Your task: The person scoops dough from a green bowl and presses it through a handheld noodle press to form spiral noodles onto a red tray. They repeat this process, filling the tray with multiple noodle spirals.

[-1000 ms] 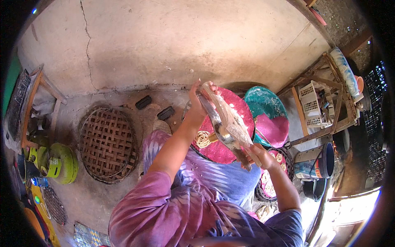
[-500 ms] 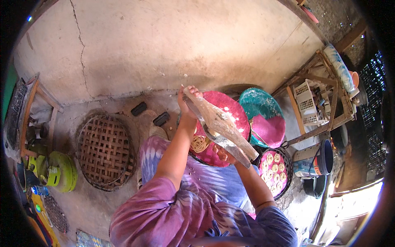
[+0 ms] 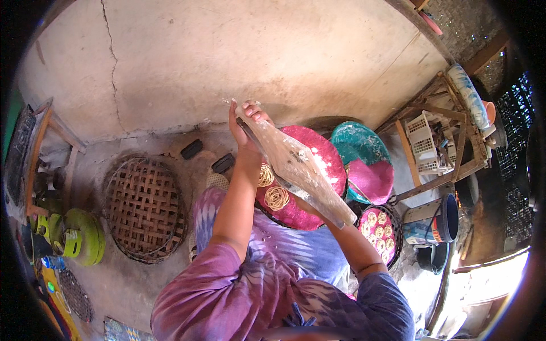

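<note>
I hold a long clear plastic sheet stretched at a slant in front of me. My left hand grips its upper end, raised toward the concrete wall. My right hand holds the lower end and is mostly hidden under the plastic. Below the sheet lies a round pink tray with two coils of yellow noodles on its near side.
A teal tray and a smaller pink tray lie to the right, with a dark basket of noodle coils below them. A woven bamboo basket and a green gas cylinder are on the left. A wooden rack and a bucket stand on the right.
Both hands have kept hold of the plastic sheet. My left hand has lifted its upper end higher and further left, so the sheet now stretches longer over the pink tray.
</note>
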A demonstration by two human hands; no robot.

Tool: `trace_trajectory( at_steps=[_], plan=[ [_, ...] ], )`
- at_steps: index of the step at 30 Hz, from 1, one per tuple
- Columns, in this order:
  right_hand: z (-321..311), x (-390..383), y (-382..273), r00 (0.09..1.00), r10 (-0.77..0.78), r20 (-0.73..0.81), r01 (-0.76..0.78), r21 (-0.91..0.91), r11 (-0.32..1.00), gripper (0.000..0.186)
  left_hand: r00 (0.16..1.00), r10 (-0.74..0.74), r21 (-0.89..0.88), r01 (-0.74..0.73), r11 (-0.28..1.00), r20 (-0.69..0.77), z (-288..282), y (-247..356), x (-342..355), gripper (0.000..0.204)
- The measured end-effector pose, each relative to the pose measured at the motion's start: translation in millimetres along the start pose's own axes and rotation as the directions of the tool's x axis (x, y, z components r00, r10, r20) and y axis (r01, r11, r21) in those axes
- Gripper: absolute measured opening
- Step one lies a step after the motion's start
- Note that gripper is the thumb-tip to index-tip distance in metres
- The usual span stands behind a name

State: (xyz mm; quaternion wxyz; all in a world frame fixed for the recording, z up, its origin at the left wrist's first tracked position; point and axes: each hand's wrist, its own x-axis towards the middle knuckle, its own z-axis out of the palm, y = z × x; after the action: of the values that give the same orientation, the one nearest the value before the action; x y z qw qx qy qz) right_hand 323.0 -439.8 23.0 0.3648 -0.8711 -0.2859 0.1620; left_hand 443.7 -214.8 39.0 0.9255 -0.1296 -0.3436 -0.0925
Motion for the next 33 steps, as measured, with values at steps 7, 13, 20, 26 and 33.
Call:
trace_trajectory(
  at_steps=[7, 13, 20, 26, 33],
  plan=[
    [-84.9, -90.3, -37.4, 0.881, 0.218, 0.419, -0.458, 0.642, 0.615, 0.099, 0.894, -0.162, 0.164, 0.250, 0.954, -0.417, 13.0, -36.3, 1.8, 0.066],
    [-92.9, -121.1, -31.9, 0.629, 0.598, 0.498, -0.773, 0.487, 0.407, 0.079, 0.656, -0.046, 0.057, 0.135, 0.989, -0.753, -20.9, -109.4, -36.9, 0.050],
    [-92.0, -123.5, -66.6, 0.806, 0.474, 0.354, -0.591, 0.435, 0.679, 0.070, 0.829, -0.004, 0.174, 0.122, 0.977, -0.559, -8.8, -97.9, -31.0, 0.043],
    [-106.3, -129.9, -84.2, 0.784, 0.589, 0.198, -0.614, 0.393, 0.685, 0.065, 0.824, 0.006, 0.159, 0.102, 0.982, -0.567, 0.9, -117.5, -27.2, 0.041],
    [-94.7, -136.6, -72.9, 0.812, 0.538, 0.228, -0.577, 0.455, 0.678, 0.065, 0.808, -0.053, 0.176, 0.191, 0.966, -0.587, 10.8, -99.7, -26.4, 0.041]
  ],
)
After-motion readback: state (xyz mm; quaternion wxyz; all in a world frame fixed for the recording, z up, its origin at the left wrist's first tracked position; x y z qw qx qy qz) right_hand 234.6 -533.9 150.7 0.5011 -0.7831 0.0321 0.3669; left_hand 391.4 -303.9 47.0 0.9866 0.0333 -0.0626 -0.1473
